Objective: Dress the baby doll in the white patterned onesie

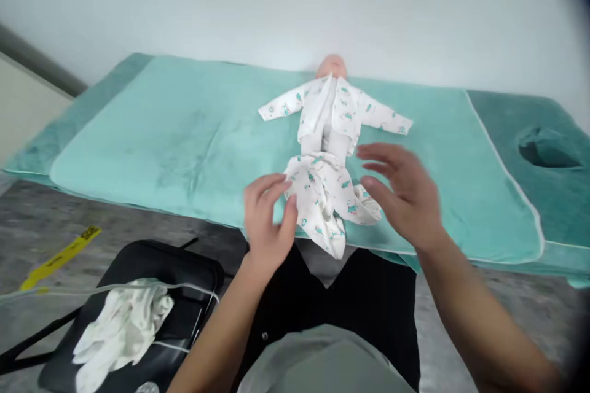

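- Baby doll (332, 66) lies face-up, perhaps so its jacket (346, 109) falls open.
- My left hand (266, 216) and right hand (411, 198), fingers released, flank its trousers (318, 199) (touch unclear).

1. The doll (332, 66) has a pink head and a white lower body, and lies stretched across the green bed (184, 116), its head at the far edge
2. The jacket (346, 104), white with a small green print, is on the doll, its front parted and both sleeves spread wide
3. The trousers (318, 187), in a matching print, lie crumpled over the lower end of the doll, one leg bent sideways, the other reaching past the bed's near edge
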`<control>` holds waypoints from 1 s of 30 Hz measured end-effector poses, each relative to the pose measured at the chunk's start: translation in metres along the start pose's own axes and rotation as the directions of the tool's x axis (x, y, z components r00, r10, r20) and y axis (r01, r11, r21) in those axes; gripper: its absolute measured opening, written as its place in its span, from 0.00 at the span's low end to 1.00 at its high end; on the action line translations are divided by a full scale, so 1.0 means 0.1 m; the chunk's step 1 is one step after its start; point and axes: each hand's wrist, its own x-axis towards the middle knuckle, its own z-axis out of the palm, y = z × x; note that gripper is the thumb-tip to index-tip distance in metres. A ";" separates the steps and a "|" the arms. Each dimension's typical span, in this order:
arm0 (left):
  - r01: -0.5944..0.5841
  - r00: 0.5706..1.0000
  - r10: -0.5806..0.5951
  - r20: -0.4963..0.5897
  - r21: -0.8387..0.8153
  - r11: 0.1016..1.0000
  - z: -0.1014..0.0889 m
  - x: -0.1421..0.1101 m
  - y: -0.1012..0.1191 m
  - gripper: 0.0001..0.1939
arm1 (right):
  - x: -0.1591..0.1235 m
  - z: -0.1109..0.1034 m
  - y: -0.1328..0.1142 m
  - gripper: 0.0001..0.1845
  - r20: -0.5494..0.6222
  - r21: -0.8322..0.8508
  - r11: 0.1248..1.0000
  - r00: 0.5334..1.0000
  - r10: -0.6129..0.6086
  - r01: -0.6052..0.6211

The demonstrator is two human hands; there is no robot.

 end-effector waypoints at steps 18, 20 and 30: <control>0.419 0.903 -0.242 0.356 -0.595 0.686 -0.20 0.26 0.33 0.11 | 0.10 0.32 0.47 0.15 0.329 0.518 0.797 0.932 0.150 -0.311; 0.496 0.851 -0.218 0.477 -0.596 0.631 -0.33 0.15 0.41 0.13 | -0.05 0.28 0.41 0.17 0.415 0.575 0.716 0.895 0.161 -0.396; 0.551 0.813 -0.403 0.421 -0.780 0.296 -0.47 -0.04 0.43 0.19 | -0.60 0.20 0.05 0.16 0.823 0.232 0.811 0.553 0.131 -0.537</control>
